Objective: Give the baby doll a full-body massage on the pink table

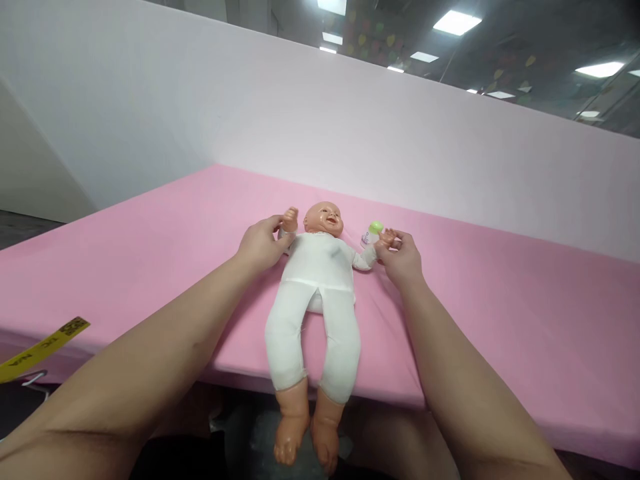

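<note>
A baby doll (pixel 320 263) in a white cloth body lies on its back on the pink-covered table (pixel 165 227), its feet hanging past the front edge. My left hand (pixel 263 245) is closed around the doll's arm at the left, near the wrist. With thumb and fingers, my right hand (pixel 401 257) grips the doll's other arm at its hand. Just behind that arm is a small white bottle (pixel 373 233) with a green cap, partly hidden by the doll's hand.
A white partition (pixel 350 127) stands along the back of the table. At the left front edge, a yellow strip with dark print (pixel 45 350) sticks out. My legs are under the table's front edge.
</note>
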The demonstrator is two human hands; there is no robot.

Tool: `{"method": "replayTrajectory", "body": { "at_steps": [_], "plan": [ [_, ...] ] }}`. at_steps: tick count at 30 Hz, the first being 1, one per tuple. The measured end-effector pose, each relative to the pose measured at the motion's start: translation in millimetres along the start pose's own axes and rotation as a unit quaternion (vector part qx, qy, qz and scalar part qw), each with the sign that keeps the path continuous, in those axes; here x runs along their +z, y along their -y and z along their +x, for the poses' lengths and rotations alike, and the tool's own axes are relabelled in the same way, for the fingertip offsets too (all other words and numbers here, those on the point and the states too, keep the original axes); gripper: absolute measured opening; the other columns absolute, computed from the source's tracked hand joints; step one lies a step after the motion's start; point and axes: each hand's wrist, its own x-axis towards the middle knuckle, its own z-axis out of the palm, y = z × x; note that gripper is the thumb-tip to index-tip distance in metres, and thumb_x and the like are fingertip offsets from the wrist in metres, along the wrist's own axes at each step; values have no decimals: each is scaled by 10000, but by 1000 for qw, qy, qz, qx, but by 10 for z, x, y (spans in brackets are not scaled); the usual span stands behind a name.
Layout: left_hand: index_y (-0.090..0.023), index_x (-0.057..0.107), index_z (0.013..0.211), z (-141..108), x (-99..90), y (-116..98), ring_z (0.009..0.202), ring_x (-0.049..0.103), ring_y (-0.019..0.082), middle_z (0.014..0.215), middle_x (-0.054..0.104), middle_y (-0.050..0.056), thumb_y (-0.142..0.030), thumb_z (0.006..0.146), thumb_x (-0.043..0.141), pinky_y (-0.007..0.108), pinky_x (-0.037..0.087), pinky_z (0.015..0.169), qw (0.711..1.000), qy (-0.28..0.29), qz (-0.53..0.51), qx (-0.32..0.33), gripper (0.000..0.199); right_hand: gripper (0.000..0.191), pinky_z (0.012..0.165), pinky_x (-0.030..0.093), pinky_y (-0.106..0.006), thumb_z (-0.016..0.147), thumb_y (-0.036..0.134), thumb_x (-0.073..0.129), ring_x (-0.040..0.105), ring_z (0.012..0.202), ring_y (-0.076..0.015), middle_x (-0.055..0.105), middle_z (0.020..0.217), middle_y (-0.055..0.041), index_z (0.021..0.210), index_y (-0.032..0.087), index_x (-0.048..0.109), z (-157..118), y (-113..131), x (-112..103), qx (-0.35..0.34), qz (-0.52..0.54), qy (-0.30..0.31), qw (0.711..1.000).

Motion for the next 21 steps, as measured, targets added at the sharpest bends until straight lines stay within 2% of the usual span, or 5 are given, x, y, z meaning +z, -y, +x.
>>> {"method": "replayTrajectory", "body": {
  "at_steps": [4, 7, 11, 16, 21],
  "plan": [
    [-360, 724, 1329, -73, 3, -167, 1064, 671, 297, 1213, 707, 74, -547, 956, 656, 419, 517, 958, 990, 74, 75, 95, 422, 444, 877, 604, -385, 870, 286, 749, 722, 1056, -251, 757, 1265, -34, 1311, 309, 704, -283, 395, 117, -184, -19, 102, 977],
    [-404, 696, 1405, -99, 26, -196, 1178, 630, 330, 1292, 664, 86, -508, 994, 597, 449, 496, 1036, 981, 107, 110, 119, 436, 379, 871, 571, -413, 869, 235, 757, 707, 1009, -274, 780, 1171, -28, 1235, 333, 772, -418, 556, 167, -235, -67, 173, 954],
    [-428, 667, 1453, -101, 47, -168, 1222, 576, 377, 1330, 642, 99, -399, 996, 567, 505, 470, 1063, 970, 141, 152, 125, 468, 245, 914, 532, -436, 946, 296, 740, 695, 1018, -289, 793, 1073, -28, 1168, 354, 823, -473, 645, 178, -283, -114, 241, 921],
    [-440, 661, 1461, -85, 20, -142, 1238, 571, 383, 1317, 650, 96, -378, 976, 601, 509, 456, 1083, 971, 148, 134, 129, 493, 234, 881, 539, -403, 1001, 347, 684, 708, 990, -271, 806, 1059, -19, 1182, 362, 832, -499, 701, 160, -276, -79, 299, 910],
    [-393, 717, 1373, -38, -38, -50, 1101, 663, 302, 1233, 705, 63, -449, 935, 709, 406, 509, 1023, 993, 97, 9, 66, 442, 477, 958, 557, -421, 857, 288, 787, 706, 1085, -273, 772, 1223, -32, 1330, 329, 746, -415, 512, 186, -173, 2, 246, 954]
  ]
}}
